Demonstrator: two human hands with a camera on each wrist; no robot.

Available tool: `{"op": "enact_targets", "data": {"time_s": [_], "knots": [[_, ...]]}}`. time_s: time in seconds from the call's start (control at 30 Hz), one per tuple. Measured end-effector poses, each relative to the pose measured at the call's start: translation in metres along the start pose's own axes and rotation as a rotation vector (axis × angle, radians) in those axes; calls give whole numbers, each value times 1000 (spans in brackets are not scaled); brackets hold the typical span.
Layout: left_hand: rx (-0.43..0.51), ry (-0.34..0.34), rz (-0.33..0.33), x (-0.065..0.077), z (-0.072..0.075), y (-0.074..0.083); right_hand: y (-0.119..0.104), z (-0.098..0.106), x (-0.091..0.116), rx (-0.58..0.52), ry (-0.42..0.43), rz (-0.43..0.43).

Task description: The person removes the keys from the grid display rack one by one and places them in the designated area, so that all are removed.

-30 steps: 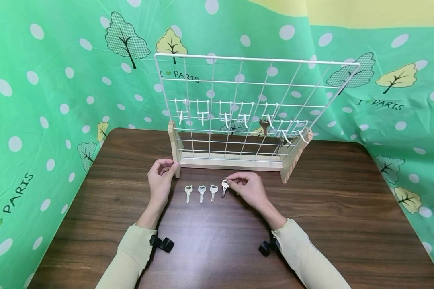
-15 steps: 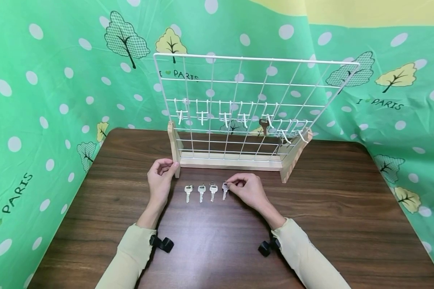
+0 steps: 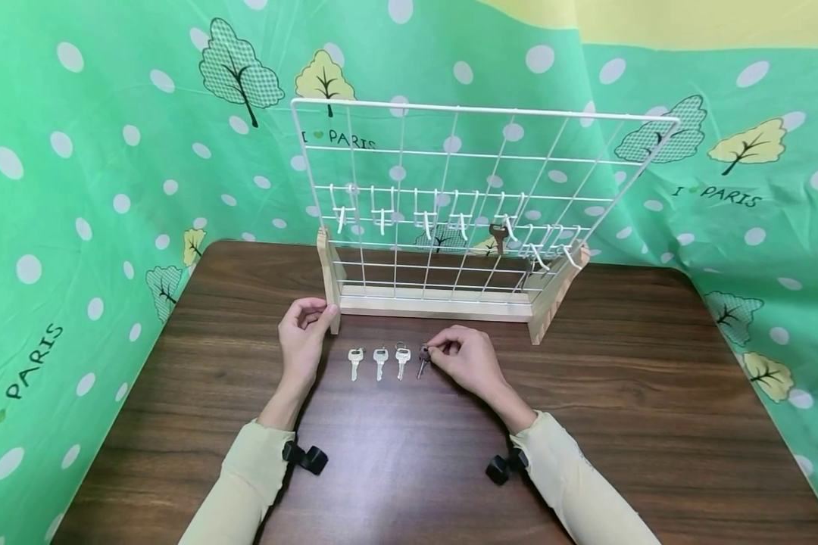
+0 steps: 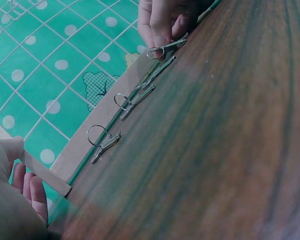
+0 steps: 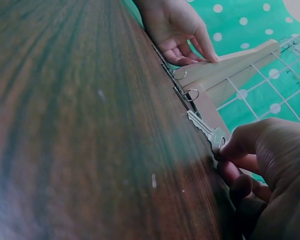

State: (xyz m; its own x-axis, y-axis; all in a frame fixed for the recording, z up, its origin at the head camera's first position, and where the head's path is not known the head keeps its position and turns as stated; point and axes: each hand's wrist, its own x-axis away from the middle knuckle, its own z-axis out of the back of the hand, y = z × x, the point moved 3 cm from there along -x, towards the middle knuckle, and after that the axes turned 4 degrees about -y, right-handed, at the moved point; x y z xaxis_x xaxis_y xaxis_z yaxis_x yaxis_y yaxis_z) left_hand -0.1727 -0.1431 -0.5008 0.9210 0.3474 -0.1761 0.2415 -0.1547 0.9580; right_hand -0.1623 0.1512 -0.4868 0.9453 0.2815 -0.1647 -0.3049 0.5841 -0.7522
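Key point(image 5: 208, 131) of silver metal sits pinched between thumb and fingertip of the right hand point(image 3: 469, 362), its toothed blade jutting from the grip toward the person; whether its tip touches the table point(image 3: 395, 469) I cannot tell. It lies just off the right hand's left side, at the right end of a row, and well apart from the left hand point(image 3: 301, 337). Between the hands, flat on the wood, are three more keys: a leftmost key point(image 3: 355, 366) nearest the left hand, a middle key point(image 3: 380, 365), and a third key point(image 3: 402, 364) just beside the held one, their heads toward the rack. The left hand grips the front edge of the rack's left wooden support point(image 3: 329, 280), thumb on the near side. Behind the row runs the wooden base bar point(image 3: 436, 309), and above it stands the white wire grid point(image 3: 484, 112). Beyond the right hand, farther back, a dark key point(image 3: 498, 238) hangs at one of the grid's hooks
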Motion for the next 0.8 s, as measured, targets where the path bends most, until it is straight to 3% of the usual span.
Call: {"op": "enact_targets", "data": {"time_s": [0.8], "knots": [[9,3,-3,0,0,1,2,-1,0,82,-9,2]]}}
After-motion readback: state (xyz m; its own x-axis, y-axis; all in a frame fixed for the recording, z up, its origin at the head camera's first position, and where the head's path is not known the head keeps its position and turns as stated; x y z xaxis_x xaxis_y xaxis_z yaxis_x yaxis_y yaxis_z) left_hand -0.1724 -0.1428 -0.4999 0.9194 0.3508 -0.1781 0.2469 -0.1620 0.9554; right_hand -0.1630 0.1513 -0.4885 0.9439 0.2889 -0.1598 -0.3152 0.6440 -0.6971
